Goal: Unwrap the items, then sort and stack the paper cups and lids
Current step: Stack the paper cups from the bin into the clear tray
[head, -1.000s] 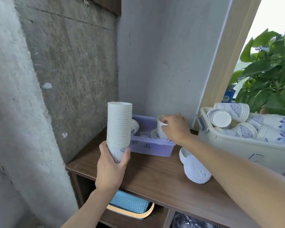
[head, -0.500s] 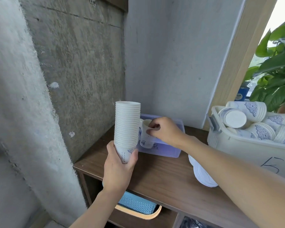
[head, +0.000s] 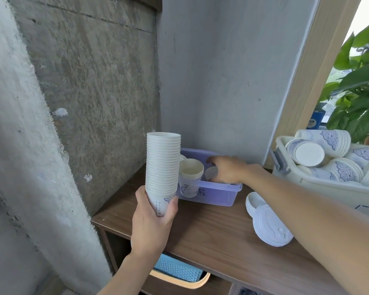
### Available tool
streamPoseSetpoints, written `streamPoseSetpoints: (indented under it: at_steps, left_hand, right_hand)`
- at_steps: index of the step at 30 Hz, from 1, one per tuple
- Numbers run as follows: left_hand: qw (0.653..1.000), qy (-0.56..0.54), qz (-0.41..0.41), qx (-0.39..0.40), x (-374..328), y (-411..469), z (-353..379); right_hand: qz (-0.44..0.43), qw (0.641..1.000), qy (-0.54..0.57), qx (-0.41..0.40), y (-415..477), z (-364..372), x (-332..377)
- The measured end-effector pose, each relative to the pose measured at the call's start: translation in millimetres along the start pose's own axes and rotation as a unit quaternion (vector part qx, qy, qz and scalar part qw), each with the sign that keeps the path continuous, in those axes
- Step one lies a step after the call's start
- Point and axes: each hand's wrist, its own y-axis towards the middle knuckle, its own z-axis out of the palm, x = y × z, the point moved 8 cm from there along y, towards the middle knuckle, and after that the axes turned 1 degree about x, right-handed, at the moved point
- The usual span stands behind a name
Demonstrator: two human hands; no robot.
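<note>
A tall stack of cups [head: 163, 165] stood upright, mouths up, in the air above the front left corner of a wooden table [head: 211, 233]. The person's left hand [head: 155, 224] was wrapped round the bottom cup, fingers and thumb closed firmly on it. Just to the right of the stack and a little behind it, a short nest of cups [head: 191, 170] sat upright at the left end of a purple bin [head: 213, 195], its rims close beside the stack's side and well below the stack's open top.

The right hand [head: 227, 170] was stretched into the same bin, palm down, and was plainly the nearer hand to the loose cups. A pale round object [head: 211, 173] lay by its thumb, too blurred to name. Whether the fingers had closed on it could not be told, as the bin wall and the hand itself hid them. Judging from the layout, anything lifted from the bin would have to travel left and upward to drop into the stack's mouth.

A pile of white lids [head: 268, 225] leaned on the table under the right forearm. Farther right, a white tub [head: 303, 181] held more patterned cups lying on their sides, with a leafy plant [head: 362, 92] behind it. A blue basket [head: 177, 270] sat on the shelf below.
</note>
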Motion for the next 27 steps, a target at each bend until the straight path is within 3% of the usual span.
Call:
streamPoseSetpoints:
  at_steps: [5, 14, 20, 23, 27]
  left_hand:
    - [1.0, 0.008, 0.004, -0.002, 1.1, 0.3, 0.5]
    - [1.0, 0.012, 0.001, 0.002, 0.5, -0.1, 0.6]
    - [1.0, 0.018, 0.001, 0.001, 0.8, -0.5, 1.5]
    - [1.0, 0.017, 0.01, -0.004, 0.1, -0.4, 0.8]
    - [1.0, 0.014, 0.014, -0.005, -2.8, -1.6, -0.8]
  right_hand:
    - [-0.015, 0.995, -0.094, 0.011, 2.9, 4.3, 3.2]
    - [-0.048, 0.995, -0.086, 0.006, -0.2, 1.1, 6.5]
    - [-0.015, 0.994, 0.076, -0.082, -6.3, -16.6, -1.8]
    - [-0.023, 0.972, 0.179, -0.15, -21.9, -34.4, -0.8]
    - [-0.03, 0.944, 0.23, -0.236, -67.4, -59.8, 6.8]
